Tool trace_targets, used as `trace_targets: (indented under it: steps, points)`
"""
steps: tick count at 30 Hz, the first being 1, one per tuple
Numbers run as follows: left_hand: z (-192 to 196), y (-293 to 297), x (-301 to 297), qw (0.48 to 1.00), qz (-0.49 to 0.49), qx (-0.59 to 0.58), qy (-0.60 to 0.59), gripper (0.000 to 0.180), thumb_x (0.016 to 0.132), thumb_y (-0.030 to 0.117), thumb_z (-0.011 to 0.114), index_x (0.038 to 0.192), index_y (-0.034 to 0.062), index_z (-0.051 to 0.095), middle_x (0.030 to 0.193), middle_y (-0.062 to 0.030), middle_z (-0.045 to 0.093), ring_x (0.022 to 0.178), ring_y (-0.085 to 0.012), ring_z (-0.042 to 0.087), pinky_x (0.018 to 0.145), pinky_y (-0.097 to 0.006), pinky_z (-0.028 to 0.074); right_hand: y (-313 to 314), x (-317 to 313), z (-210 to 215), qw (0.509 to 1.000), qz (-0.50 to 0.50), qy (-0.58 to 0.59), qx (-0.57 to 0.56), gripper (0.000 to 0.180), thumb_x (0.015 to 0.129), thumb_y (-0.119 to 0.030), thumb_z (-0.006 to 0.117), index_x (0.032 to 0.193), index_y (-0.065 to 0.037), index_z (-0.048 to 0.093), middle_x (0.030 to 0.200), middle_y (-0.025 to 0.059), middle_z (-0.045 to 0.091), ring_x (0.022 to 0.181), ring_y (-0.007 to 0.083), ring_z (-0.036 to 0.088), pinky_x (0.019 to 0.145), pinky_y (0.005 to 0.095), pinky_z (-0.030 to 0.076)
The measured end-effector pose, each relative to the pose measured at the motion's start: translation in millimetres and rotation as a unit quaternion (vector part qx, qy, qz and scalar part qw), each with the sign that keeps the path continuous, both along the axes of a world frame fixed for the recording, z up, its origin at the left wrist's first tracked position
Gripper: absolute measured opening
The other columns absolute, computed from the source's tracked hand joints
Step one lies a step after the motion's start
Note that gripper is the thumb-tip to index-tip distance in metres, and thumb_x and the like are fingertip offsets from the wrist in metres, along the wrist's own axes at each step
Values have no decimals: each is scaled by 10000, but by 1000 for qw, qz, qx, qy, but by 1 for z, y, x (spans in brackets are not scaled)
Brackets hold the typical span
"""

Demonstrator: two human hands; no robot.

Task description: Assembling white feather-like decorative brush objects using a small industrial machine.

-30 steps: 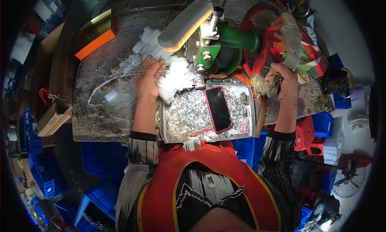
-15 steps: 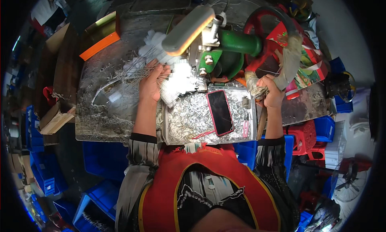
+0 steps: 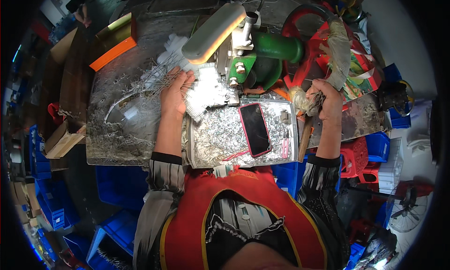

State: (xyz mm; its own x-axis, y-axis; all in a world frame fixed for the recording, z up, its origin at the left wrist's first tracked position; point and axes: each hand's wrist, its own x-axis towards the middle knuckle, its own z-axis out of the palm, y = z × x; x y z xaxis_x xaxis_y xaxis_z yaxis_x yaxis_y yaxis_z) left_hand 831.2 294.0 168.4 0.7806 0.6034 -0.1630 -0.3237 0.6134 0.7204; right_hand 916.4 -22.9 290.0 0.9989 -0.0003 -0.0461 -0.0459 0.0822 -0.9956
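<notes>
My left hand (image 3: 174, 94) is closed on a brightly lit white ribbed piece (image 3: 202, 89), its fingers hidden in part by thin wires. A spray of these thin metal wires (image 3: 157, 80) fans out to the left of the hand. The ribbed piece reaches under the green press (image 3: 267, 50). My right hand (image 3: 329, 100) grips the wrapped knob (image 3: 302, 100) at the end of the press's large red wheel (image 3: 300, 73). Glare hides where the piece meets the press.
A metal tray (image 3: 213, 139) littered with clippings holds a phone (image 3: 254, 129) and pink-handled tweezers (image 3: 285, 146). Over the press hangs a lamp (image 3: 213, 33). An orange box (image 3: 114, 50) stands at left. Blue bins and red stools surround the bench. Another person (image 3: 83, 14) shows far left.
My right hand has shifted right along with the wrapped knob, and the red wheel has turned slightly. My left hand keeps nearly the same place. A person has come into view far left.
</notes>
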Motion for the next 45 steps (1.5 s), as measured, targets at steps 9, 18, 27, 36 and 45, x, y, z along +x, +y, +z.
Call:
trace_targets:
  steps: [9,18,27,36,45]
  points:
    - [-6,3,7,1000,1,-17,4,338,774,-14,574,1072,-93,436,929,-189,551,854,-239,584,783,-285,516,4,12,-85,947,75,-310,51,125,743,-43,515,639,26,507,555,64,507,518,141,504,532,253,410]
    - [-14,4,9,994,42,-95,-18,175,783,-30,556,945,-53,496,895,-161,557,873,-248,576,804,-299,509,-1,-2,-24,996,37,-77,21,193,728,-47,506,545,5,475,501,83,438,470,190,453,546,307,412]
    - [-13,-5,22,993,63,-99,-12,344,758,-44,581,1064,-81,428,933,-156,536,858,-248,576,801,-308,505,-7,3,1,999,32,-25,-18,227,713,-86,550,510,-20,473,484,69,440,440,187,456,502,302,410]
    - [-11,-1,23,993,69,-99,-12,375,757,-33,592,1084,-85,417,915,-151,540,831,-244,578,814,-318,497,5,2,-52,969,35,-236,64,74,707,-17,557,657,25,523,552,74,521,473,141,509,472,255,399]
    - [-1,-7,-7,989,-93,42,105,289,750,182,659,954,4,555,850,-84,608,763,-148,581,642,-265,455,6,-4,-70,957,51,-264,107,113,744,13,517,636,20,483,595,56,502,553,116,482,542,245,396]
